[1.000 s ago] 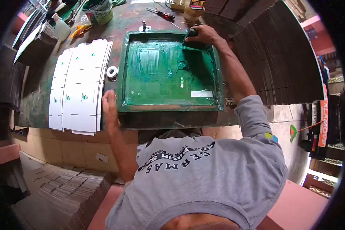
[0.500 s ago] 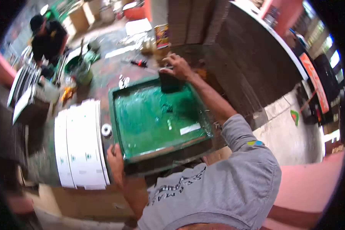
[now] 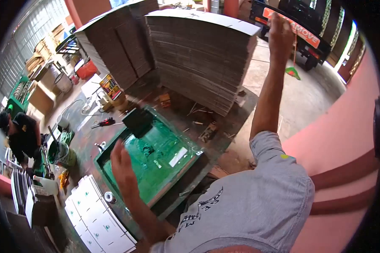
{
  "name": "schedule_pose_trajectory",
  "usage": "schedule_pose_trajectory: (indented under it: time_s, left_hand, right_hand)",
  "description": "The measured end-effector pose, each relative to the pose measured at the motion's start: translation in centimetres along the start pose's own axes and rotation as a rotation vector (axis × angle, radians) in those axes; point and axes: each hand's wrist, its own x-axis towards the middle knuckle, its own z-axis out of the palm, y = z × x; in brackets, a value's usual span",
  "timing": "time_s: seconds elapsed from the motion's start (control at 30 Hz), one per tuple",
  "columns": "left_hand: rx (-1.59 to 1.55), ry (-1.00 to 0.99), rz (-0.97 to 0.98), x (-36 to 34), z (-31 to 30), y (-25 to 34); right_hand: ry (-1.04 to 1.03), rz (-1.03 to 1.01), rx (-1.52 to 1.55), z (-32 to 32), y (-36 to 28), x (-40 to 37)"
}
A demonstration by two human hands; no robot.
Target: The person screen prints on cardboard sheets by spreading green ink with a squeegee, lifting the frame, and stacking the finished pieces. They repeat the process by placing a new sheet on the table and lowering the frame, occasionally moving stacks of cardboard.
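Note:
A screen-printing frame [image 3: 173, 173] smeared with green ink lies on the work table in front of me. My left hand [image 3: 124, 170] is over the frame's left side, fingers stretched out and holding nothing. Up and far to the right, beyond the frame, my right hand [image 3: 281, 40] is raised with its fingers apart; I see nothing in it. A dark squeegee [image 3: 137, 122] leans in the far corner of the frame, touched by neither hand. Printed white cardboard sheets [image 3: 99, 219] lie overlapped at the left, with a roll of tape [image 3: 109, 197] beside them.
Tall stacks of flat cardboard [image 3: 198, 55] stand behind the frame. A red-and-black screwdriver [image 3: 103, 122] and a tin [image 3: 114, 90] are on the table. An ink bucket [image 3: 63, 155] stands at left, near a co-worker [image 3: 23, 135]. A vehicle [image 3: 299, 25] is at back right.
My right hand has let go of the squeegee and risen to the right. My left hand has left the frame's near-left edge and lifted over it. The view has turned rightward.

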Motion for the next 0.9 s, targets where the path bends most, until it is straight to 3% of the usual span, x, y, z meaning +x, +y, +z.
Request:
schedule_pose_trajectory:
  time_s: [0.03, 0.07, 0.13, 0.23, 0.3, 0.33, 0.4, 0.53, 0.6, 0.67, 0.73, 0.9]
  left_hand:
    - [-0.124, -0.101, 0.017, 1.4, 2.3, 2.2]
    - [-0.211, -0.206, 0.066, 2.2, 4.9, 5.3]
    - [-0.229, -0.362, 0.176, 4.3, 9.7, 10.1]
    - [-0.257, -0.453, 0.298, 8.2, 16.7, 13.5]
    - [-0.324, -0.467, 0.093, 10.8, 21.5, 14.8]
    - [-0.325, -0.472, 0.097, 11.7, 23.5, 15.9]
    - [-0.499, -0.444, -0.309, 12.6, 26.9, 17.5]
    - [-0.562, -0.427, -0.386, 11.8, 29.4, 21.2]
    - [-0.52, -0.44, -0.329, 11.8, 30.3, 22.4]
    - [-0.569, -0.548, -0.333, 12.7, 31.6, 22.6]
    - [-0.486, -0.335, -0.41, 12.7, 32.6, 23.5]
    - [-0.22, -0.425, -0.073, 14.6, 32.5, 22.1]
  right_hand:
    - [-0.039, 0.08, 0.01, 0.1, 1.6, 0.2]
    - [-0.045, -0.039, -0.098, 1.6, 7.3, 1.6]
    - [-0.177, 0.112, -0.019, 2.7, 8.8, 1.2]
    - [-0.387, 0.143, -0.015, 3.3, 9.3, 0.8]
    - [-0.444, 0.16, 0.0, 3.9, 9.9, 0.7]
    - [-0.465, 0.159, 0.006, 4.2, 10.5, 1.0]
    - [-0.432, 0.162, 0.001, 4.5, 11.2, 0.8]
    - [-0.393, 0.211, 0.004, 4.1, 10.1, 0.4]
    - [-0.378, 0.197, -0.033, 4.1, 9.8, 0.4]
    - [-0.372, 0.201, -0.012, 3.9, 9.1, 0.4]
    - [-0.368, 0.208, 0.006, 3.7, 8.9, 0.1]
    - [-0.394, 0.167, 0.097, 2.6, 8.8, 0.0]
